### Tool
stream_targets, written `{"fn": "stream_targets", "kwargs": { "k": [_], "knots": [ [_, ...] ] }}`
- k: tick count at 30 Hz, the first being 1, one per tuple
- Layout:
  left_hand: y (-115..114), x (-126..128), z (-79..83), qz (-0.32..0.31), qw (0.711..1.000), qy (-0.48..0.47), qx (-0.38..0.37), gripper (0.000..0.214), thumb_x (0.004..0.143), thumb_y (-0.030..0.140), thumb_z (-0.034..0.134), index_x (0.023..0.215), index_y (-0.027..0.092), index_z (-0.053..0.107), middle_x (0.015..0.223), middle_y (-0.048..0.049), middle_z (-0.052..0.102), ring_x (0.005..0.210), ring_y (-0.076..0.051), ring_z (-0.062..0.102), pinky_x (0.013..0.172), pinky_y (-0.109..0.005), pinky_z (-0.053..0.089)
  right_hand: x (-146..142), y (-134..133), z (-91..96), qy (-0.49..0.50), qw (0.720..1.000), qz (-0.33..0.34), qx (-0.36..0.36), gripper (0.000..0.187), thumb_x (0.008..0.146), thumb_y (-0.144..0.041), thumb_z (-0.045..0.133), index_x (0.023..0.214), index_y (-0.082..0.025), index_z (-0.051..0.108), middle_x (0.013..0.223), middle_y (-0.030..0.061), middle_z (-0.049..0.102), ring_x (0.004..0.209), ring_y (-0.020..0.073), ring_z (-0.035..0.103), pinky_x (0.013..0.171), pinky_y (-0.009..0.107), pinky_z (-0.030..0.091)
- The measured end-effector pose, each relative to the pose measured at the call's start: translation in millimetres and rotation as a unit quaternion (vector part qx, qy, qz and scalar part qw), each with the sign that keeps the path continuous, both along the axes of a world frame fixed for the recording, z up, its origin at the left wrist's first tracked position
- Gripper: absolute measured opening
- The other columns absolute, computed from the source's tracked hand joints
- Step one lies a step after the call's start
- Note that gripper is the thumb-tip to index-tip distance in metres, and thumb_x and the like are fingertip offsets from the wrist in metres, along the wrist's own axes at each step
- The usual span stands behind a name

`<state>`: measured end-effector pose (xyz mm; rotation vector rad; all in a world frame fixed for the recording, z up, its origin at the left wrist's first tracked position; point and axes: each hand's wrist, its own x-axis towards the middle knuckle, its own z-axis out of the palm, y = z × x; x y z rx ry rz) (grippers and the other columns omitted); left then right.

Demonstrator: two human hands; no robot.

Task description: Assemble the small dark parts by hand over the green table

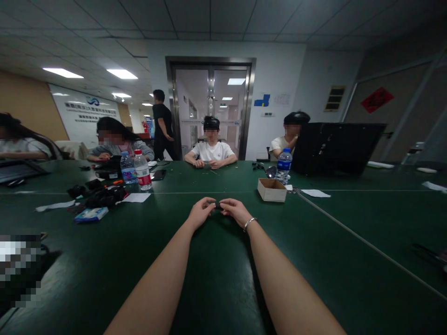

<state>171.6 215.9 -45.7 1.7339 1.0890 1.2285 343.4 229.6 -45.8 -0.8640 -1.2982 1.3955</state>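
Both my arms reach forward over a dark green table (pixel 216 279). My left hand (pixel 200 212) and my right hand (pixel 236 210) meet at the fingertips. Between them they pinch a small dark object (pixel 218 204), too small to name. Fingers of both hands are curled closed around it. A thin bracelet sits on my right wrist (pixel 250 223). The hands rest on or just above the tabletop.
A small open cardboard box (pixel 272 189) stands to the right of my hands, a water bottle (pixel 284 165) behind it. Two bottles (pixel 137 170) and dark clutter (pixel 101 195) lie at left. A black laptop lid (pixel 335 146) stands at right. Several people sit around the table.
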Motion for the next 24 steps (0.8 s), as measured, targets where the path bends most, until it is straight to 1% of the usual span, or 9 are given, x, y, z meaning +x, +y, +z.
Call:
{"fn": "stream_targets", "kwargs": {
  "k": [5,7,9,11,14,17,20,22,24],
  "knots": [
    [2.4,-0.4,-1.7,-0.011,1.000,0.002,-0.003,0.035,0.077,0.047,0.048,0.087,0.015,0.057,0.067,-0.0021,0.057,0.061,-0.013,0.053,0.055,-0.023,0.041,0.4,1.3,-1.0,-0.017,1.000,0.002,0.010,0.024,0.063,-0.020,0.072,0.084,-0.011,0.062,0.075,0.0042,0.062,0.058,0.0093,0.057,0.053,0.018,0.047],
    [3.6,-1.3,-3.1,-0.004,1.000,0.007,-0.009,0.036,0.076,0.048,0.049,0.084,0.014,0.057,0.063,-0.0011,0.056,0.057,-0.012,0.052,0.055,-0.023,0.040,-0.9,2.4,-2.7,-0.047,0.998,0.012,0.028,0.026,0.063,-0.021,0.072,0.084,-0.012,0.060,0.072,0.0028,0.061,0.056,0.0092,0.056,0.053,0.019,0.046],
    [4.5,-2.1,-4.6,0.005,1.000,0.007,-0.012,0.036,0.075,0.049,0.050,0.080,0.014,0.056,0.061,-0.0004,0.055,0.056,-0.012,0.050,0.055,-0.023,0.039,-3.4,3.2,-4.3,-0.102,0.993,0.017,0.060,0.025,0.062,-0.020,0.071,0.084,-0.013,0.059,0.069,0.0010,0.060,0.056,0.0094,0.055,0.054,0.020,0.046],
    [4.7,-2.4,-5.5,0.017,1.000,0.005,-0.008,0.035,0.074,0.050,0.051,0.077,0.015,0.056,0.059,0.0004,0.054,0.055,-0.011,0.049,0.054,-0.022,0.038,-7.0,2.7,-4.7,-0.171,0.979,0.003,0.107,0.024,0.061,-0.019,0.071,0.081,-0.014,0.060,0.069,-0.0005,0.059,0.059,0.0103,0.055,0.058,0.022,0.045],
    [4.1,-2.1,-5.7,0.031,0.999,0.006,0.002,0.034,0.072,0.049,0.054,0.076,0.016,0.056,0.064,-0.0004,0.056,0.058,-0.012,0.050,0.055,-0.022,0.037,-14.0,-0.5,-2.2,-0.265,0.946,-0.048,0.182,0.022,0.059,-0.017,0.070,0.078,-0.017,0.061,0.072,-0.0014,0.058,0.067,0.0123,0.054,0.064,0.024,0.044],
    [3.9,-1.7,-5.6,0.038,0.999,0.007,0.004,0.034,0.070,0.049,0.056,0.077,0.016,0.057,0.067,-0.0010,0.057,0.059,-0.012,0.051,0.055,-0.022,0.037,-22.1,-4.4,2.0,-0.331,0.912,-0.107,0.217,0.018,0.057,-0.017,0.070,0.074,-0.017,0.062,0.073,-0.0005,0.057,0.067,0.0140,0.052,0.063,0.025,0.042],
    [4.0,-1.7,-6.3,0.070,0.997,0.020,0.014,0.035,0.067,0.050,0.060,0.076,0.017,0.056,0.061,0.0022,0.051,0.055,-0.011,0.046,0.052,-0.021,0.034,-29.6,-7.5,3.3,-0.347,0.902,-0.121,0.228,0.015,0.061,-0.019,0.067,0.075,-0.017,0.062,0.072,0.0000,0.058,0.066,0.0144,0.051,0.061,0.024,0.040],
    [3.9,-1.4,-7.2,0.086,0.996,0.032,0.023,0.035,0.065,0.049,0.062,0.076,0.017,0.055,0.058,0.0043,0.046,0.053,-0.010,0.043,0.050,-0.020,0.031,-33.1,-9.3,2.1,-0.335,0.906,-0.109,0.234,0.016,0.064,-0.018,0.063,0.080,-0.018,0.062,0.072,-0.0004,0.059,0.067,0.0144,0.052,0.060,0.023,0.039],
    [3.3,-0.7,-7.7,0.080,0.996,0.041,0.023,0.035,0.064,0.049,0.062,0.076,0.017,0.054,0.057,0.0050,0.044,0.053,-0.010,0.041,0.050,-0.020,0.030,-35.1,-10.9,0.5,-0.325,0.910,-0.108,0.232,0.017,0.064,-0.017,0.062,0.080,-0.018,0.061,0.074,-0.0009,0.060,0.068,0.0144,0.053,0.061,0.023,0.039]
  ]
}}
